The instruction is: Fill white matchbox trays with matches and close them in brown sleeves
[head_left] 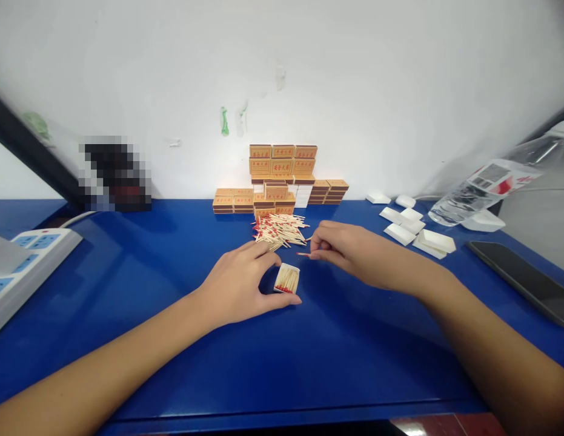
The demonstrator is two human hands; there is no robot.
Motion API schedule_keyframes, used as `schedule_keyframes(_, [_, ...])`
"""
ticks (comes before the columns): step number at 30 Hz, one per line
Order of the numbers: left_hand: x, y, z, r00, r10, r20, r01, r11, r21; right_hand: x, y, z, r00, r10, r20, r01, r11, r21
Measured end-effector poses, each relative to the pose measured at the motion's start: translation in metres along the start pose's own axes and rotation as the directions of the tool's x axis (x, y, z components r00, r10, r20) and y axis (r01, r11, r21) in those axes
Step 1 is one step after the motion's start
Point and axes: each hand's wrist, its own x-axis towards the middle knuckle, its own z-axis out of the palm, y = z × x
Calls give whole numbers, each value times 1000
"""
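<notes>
A small white matchbox tray [291,266] lies on the blue table with matches in it, their red heads toward me. My left hand [238,281] curves around the tray, thumb along its near edge and fingers at the far left corner. Between the thumb and fingers of my right hand [348,245] is a match [303,254], its red head pointing left. Another pale stick end shows at those fingers, though I cannot tell whether it is held. Just beyond both hands is a loose heap of red-tipped matches [282,230].
Stacked matchboxes [282,166] stand against the wall behind the heap. Several white trays [402,224] lie at the right, near a clear plastic bottle [481,188] and a dark phone [527,278]. A white power strip [59,248] occupies the left side.
</notes>
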Motion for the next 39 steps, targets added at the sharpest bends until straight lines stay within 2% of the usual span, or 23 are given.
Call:
schedule_keyframes(3, [0, -1, 1, 1000, 13, -2, -13, 1000, -18, -4, -19, 6, 995, -95, 10, 95, 991, -94])
schedule_keyframes(6, [0, -1, 1, 1000, 19, 5, -19, 999, -32, -7, -30, 14, 988, -152, 16, 151, 952, -267])
schedule_keyframes(10, [0, 0, 0, 1000, 18, 18, -17, 999, -28, -10, -37, 18, 986, -158, 56, 167, 883, -439])
schedule_keyframes(14, [1, 1, 0, 999, 52, 11, -51, 998, -40, -8, -45, 21, 984, -173, 38, 169, 855, -490])
schedule_keyframes(20, [2, -3, -1, 994, 110, -10, -110, 994, -18, -4, -38, 28, 982, -186, 41, 187, 905, -381])
schedule_keyframes(24, [2, -5, -2, 994, 113, 4, -113, 994, -7, -3, -23, 19, 987, -160, -3, 155, 962, -225])
schedule_keyframes(29, [0, -5, -3, 994, 112, 13, -112, 994, -7, -5, -15, 5, 991, -102, 92, 107, 993, -55])
schedule_keyframes(33, [0, -4, -3, 992, 125, 6, -125, 992, -5, -4, -18, 5, 988, -79, 134, 83, 996, -25])
schedule_keyframes(39, [0, -5, -3, 991, 134, 3, -134, 991, -7, -4, -28, 12, 990, -101, 96, 107, 992, -60])
